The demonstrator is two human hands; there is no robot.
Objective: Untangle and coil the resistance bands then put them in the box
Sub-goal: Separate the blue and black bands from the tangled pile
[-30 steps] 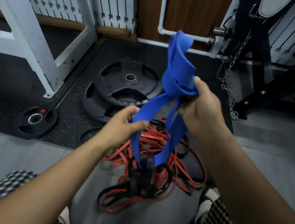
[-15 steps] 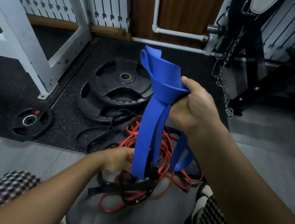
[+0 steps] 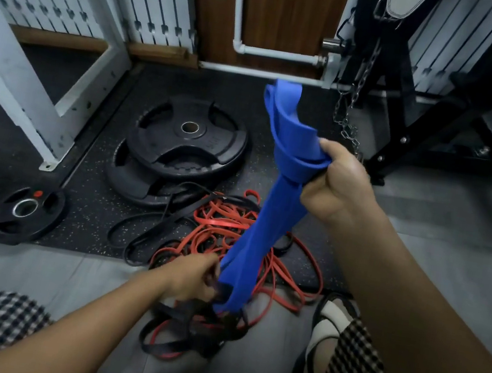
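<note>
A wide blue resistance band (image 3: 270, 210) hangs in the middle of the view, bunched and folded at its top. My right hand (image 3: 336, 182) grips that bunched top, held up above the floor. My left hand (image 3: 195, 277) is low beside the band's bottom end, fingers curled on the black bands (image 3: 188, 326) tangled there. Under both hands a heap of thin red bands (image 3: 284, 277) and more black bands (image 3: 146, 231) lies knotted on the floor. No box is in view.
Two stacked black weight plates (image 3: 179, 149) and a small plate (image 3: 27, 210) lie on the dark rubber mat at left. A white frame leg (image 3: 40, 106) stands far left, a black rack with a chain (image 3: 350, 119) at right. My sandalled foot (image 3: 329, 324) is beside the heap.
My right hand has lifted the blue band's top a little and its folded end has swung from left to upright. My left hand dropped from the band's middle to its bottom end.
</note>
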